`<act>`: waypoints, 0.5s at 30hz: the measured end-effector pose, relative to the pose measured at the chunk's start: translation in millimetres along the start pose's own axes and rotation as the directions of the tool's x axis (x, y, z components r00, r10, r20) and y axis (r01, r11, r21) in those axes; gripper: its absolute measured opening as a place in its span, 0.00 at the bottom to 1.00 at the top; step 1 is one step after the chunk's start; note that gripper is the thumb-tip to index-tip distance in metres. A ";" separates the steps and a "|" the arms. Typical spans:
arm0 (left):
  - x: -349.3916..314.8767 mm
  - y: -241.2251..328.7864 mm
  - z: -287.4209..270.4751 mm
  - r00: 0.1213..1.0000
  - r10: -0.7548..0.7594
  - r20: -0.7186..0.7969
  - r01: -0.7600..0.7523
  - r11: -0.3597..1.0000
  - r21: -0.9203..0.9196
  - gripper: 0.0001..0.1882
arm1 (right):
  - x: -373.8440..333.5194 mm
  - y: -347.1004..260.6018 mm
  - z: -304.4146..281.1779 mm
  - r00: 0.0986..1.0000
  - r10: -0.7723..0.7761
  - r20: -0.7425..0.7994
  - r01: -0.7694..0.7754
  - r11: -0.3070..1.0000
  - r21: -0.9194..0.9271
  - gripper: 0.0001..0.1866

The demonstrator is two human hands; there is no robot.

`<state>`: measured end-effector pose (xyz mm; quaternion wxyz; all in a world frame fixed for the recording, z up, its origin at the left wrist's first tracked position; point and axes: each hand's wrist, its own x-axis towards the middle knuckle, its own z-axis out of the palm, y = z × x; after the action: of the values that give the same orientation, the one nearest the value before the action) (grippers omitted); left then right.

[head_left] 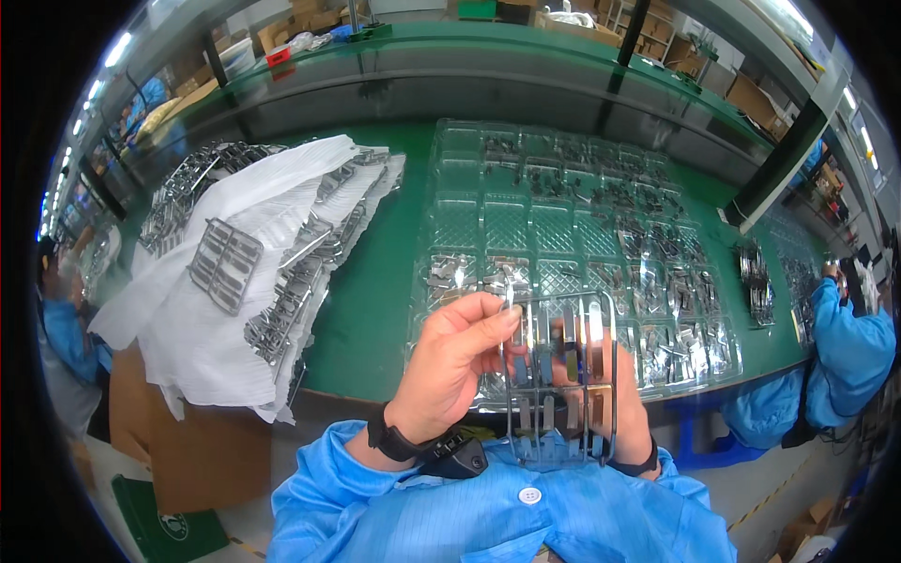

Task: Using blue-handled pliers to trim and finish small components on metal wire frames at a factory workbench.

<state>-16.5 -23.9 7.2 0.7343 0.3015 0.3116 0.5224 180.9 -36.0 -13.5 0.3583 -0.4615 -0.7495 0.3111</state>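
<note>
A metal wire rack (560,387) with rows of flat, shiny metal pieces stands nearly upright in front of my chest. My left hand (449,355) is closed on its upper left edge, thumb and fingers pinching the frame. Behind the right side of the rack is my right hand (627,403). Its fingers look bent in close to the hanging pieces, partly hidden by the bars, and what they hold cannot be made out. Beyond both hands lies a clear plastic compartment tray (460,220), with small metal and dark parts in many of its pockets.
Left on the green table (361,281), stacked racks lie among white packing sheets (188,333), with one loose rack (226,266) on top. More racks (754,281) stand right of the tray. A cardboard box (211,460) is below left. People in blue work nearby on both sides.
</note>
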 end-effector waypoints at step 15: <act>-2.2 -1.8 0.2 0.995 -0.089 0.042 0.088 0.996 0.016 0.07 | -2.2 -2.1 7.8 0.989 -0.142 -0.049 0.129 0.969 -0.210 0.24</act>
<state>-15.9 -26.6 6.2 0.7610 0.3035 0.3128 0.4806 174.2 -39.8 -16.7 0.3526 -0.4537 -0.7956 0.1919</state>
